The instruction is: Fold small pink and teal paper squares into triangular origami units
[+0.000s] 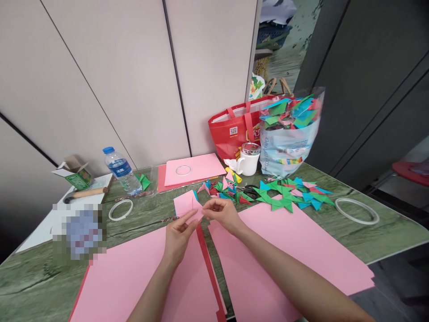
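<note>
My left hand and my right hand together pinch a small folded pink paper held just above the green table. The left fingers grip its lower right edge; the right fingers pinch its right corner. Under my forearms lie large pink paper sheets on both sides, with a red sheet edge between them. Just beyond my hands sits a heap of folded paper pieces in pink, green, blue and red.
More folded pieces lie right, below a clear bag of them. A red tote, white mug, water bottle, small box, knife, tape rings and another pink sheet are around.
</note>
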Action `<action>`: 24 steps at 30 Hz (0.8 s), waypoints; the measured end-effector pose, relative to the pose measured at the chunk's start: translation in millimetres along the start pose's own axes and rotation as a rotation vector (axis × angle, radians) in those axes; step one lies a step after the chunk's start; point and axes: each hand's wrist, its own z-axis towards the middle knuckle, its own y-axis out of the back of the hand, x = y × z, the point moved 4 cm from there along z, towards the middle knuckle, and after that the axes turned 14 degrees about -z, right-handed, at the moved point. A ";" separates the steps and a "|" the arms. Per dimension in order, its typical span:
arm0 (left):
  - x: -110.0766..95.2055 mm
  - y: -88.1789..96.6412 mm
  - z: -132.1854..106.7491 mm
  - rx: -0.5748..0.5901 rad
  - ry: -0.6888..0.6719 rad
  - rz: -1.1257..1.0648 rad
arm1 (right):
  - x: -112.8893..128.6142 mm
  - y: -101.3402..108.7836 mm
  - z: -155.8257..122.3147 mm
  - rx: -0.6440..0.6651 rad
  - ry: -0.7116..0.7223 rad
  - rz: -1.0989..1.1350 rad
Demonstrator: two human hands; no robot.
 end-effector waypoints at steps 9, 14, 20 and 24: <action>5.4 1.4 1.1 -0.003 0.047 -0.004 | -7.4 -7.9 -3.8 0.046 0.056 -0.106; 5.2 1.3 1.4 0.059 0.036 0.021 | -4.4 -7.1 -5.3 0.059 0.121 -0.181; 5.3 4.3 3.7 0.074 0.038 0.022 | -7.1 -8.1 -3.1 0.157 0.065 -0.069; 3.8 5.0 4.2 0.057 0.045 -0.007 | -9.7 -8.3 -0.4 0.193 0.048 0.049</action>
